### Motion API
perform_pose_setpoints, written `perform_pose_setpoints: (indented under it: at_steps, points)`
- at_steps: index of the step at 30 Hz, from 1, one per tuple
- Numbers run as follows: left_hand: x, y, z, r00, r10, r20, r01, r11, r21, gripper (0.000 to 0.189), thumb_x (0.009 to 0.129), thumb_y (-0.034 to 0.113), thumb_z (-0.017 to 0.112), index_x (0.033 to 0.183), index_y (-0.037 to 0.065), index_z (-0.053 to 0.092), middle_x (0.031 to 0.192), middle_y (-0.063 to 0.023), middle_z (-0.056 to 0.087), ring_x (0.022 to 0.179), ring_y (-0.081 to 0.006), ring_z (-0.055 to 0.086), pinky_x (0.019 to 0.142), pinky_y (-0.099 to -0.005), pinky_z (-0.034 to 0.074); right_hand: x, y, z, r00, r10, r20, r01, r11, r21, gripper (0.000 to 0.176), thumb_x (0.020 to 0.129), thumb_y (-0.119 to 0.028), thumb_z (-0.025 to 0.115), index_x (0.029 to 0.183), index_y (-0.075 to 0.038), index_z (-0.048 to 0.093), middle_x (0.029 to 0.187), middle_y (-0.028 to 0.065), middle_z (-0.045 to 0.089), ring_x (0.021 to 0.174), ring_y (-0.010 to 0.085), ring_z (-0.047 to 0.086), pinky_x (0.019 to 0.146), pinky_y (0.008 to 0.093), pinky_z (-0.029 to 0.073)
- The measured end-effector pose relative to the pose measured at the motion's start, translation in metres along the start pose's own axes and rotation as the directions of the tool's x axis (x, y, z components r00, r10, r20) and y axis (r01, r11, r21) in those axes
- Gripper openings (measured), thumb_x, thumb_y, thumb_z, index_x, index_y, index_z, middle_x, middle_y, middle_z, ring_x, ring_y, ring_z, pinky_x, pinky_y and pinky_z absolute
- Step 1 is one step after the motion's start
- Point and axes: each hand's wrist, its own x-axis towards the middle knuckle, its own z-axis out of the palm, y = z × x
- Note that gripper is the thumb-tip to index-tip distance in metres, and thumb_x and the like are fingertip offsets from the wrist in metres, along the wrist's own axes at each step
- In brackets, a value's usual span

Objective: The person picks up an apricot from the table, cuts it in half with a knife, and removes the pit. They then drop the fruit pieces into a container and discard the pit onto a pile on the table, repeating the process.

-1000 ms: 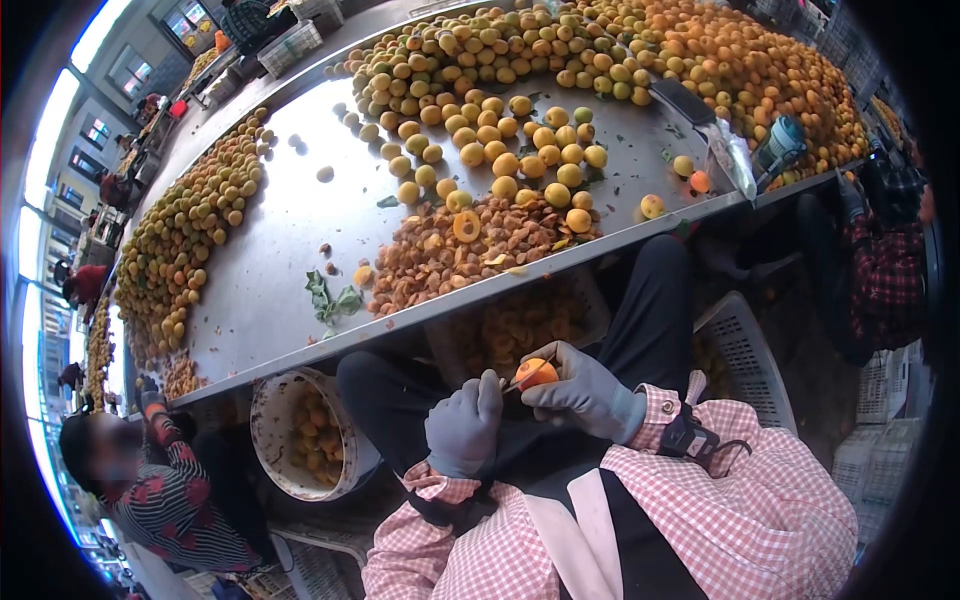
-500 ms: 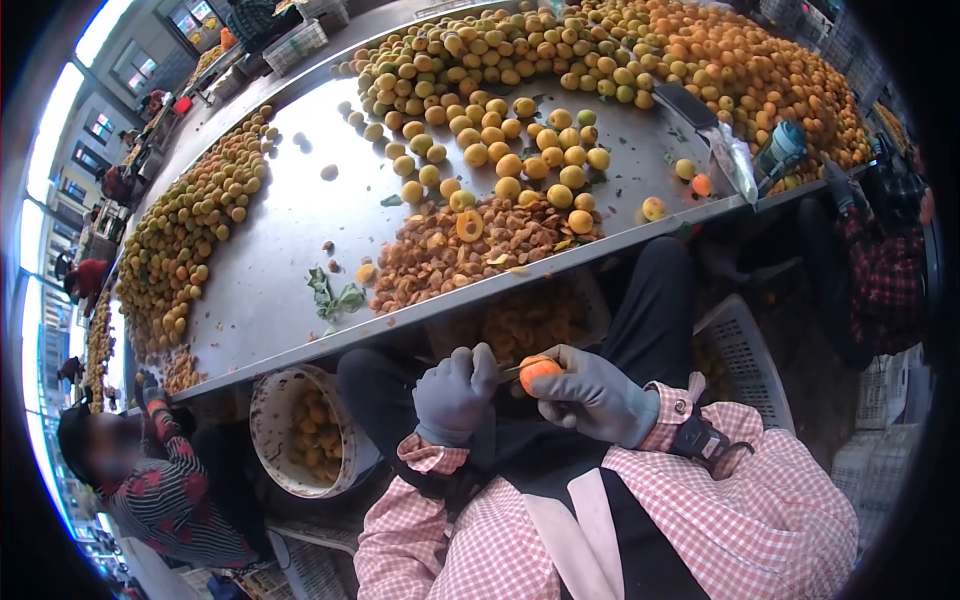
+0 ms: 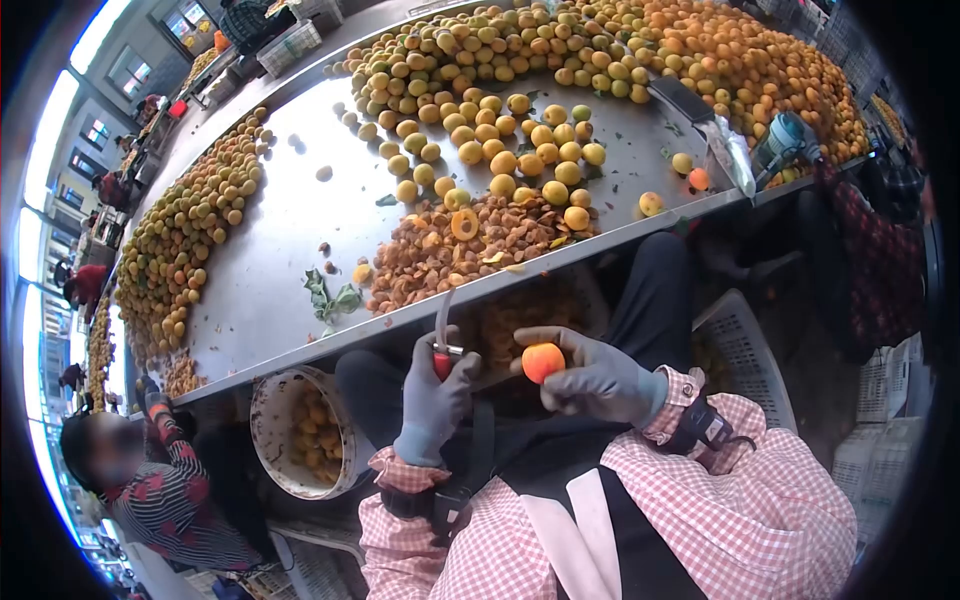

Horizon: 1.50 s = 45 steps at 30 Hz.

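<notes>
left hand (image 3: 432, 395): closed in a fist round the red handle of a small knife (image 3: 441, 335), whose thin, slightly curved blade points up and away from the body.
right hand (image 3: 598, 380): thumb and fingertips pinch one apricot (image 3: 543, 361), which sits just beside the left hand and apart from the blade.
apricot: round and matte, orange with a redder blush. Whether it is already cut cannot be told.
gloves: grey, snug and fabric-like, with a dull surface that should grip.
handling (judgement): hold the soft fruit lightly at its sides, leave the top bare for the edge, keep the right thumb out of the blade's path, and let the fruit turn rather than the knife.
table (image 3: 270, 230): brushed steel, smooth and reflective, with its edge just beyond the knife tip.
heap (image 3: 450, 255): brown, wrinkled pieces directly beyond both hands, too small to identify.
loose fruit (image 3: 520, 150): yellow-orange spheres farther beyond the heap.
bucket (image 3: 262, 425): white and round, low beside the left hand, with pale fruit inside.
</notes>
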Motion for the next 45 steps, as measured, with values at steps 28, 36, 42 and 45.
perform_pose_setpoints:
  at_steps: [28,36,42,45]
  points:
    - [-0.046,0.013,0.037,0.823,0.494,0.28,-0.561,0.636,0.53,0.041,0.076,0.014,0.073,0.111,0.009,0.052,0.09,-0.0118,0.065,0.074,-0.0295,0.067,0.062,-0.0339,0.052,-0.009,0.013,-0.012,0.97,-0.242,-0.001,0.157,0.634,-0.757,0.051,0.075,-0.032,0.079,0.111,-0.008,0.052,0.103,0.0085,0.059,0.093,0.0176,0.06,0.084,0.0294,0.046]
    - [-0.042,0.008,0.036,0.757,0.532,0.38,-0.633,0.455,0.626,0.05,0.073,0.016,0.075,0.115,0.007,0.051,0.092,-0.0109,0.062,0.072,-0.0277,0.064,0.056,-0.0332,0.05,-0.008,0.014,-0.009,0.945,-0.312,0.095,0.234,0.446,-0.864,0.047,0.075,-0.033,0.078,0.107,-0.01,0.054,0.098,0.0093,0.062,0.087,0.0249,0.063,0.079,0.0322,0.048]
    - [-0.038,-0.004,0.036,0.744,0.534,0.403,-0.643,0.405,0.65,0.045,0.075,0.014,0.071,0.114,0.006,0.051,0.092,-0.0113,0.062,0.07,-0.0272,0.064,0.055,-0.0335,0.05,-0.008,0.018,-0.007,0.947,-0.313,0.068,0.192,0.385,-0.903,0.048,0.076,-0.039,0.075,0.107,-0.01,0.053,0.096,0.0113,0.063,0.085,0.0308,0.064,0.076,0.035,0.05]
    - [-0.034,-0.003,0.038,0.749,0.538,0.387,-0.626,0.382,0.68,0.045,0.074,0.018,0.072,0.113,0.006,0.051,0.091,-0.0116,0.061,0.071,-0.0275,0.063,0.054,-0.034,0.05,-0.008,0.026,-0.006,0.949,-0.315,0.033,0.162,0.394,-0.905,0.049,0.078,-0.043,0.072,0.108,-0.01,0.052,0.097,0.0119,0.063,0.086,0.0325,0.064,0.076,0.0365,0.049]
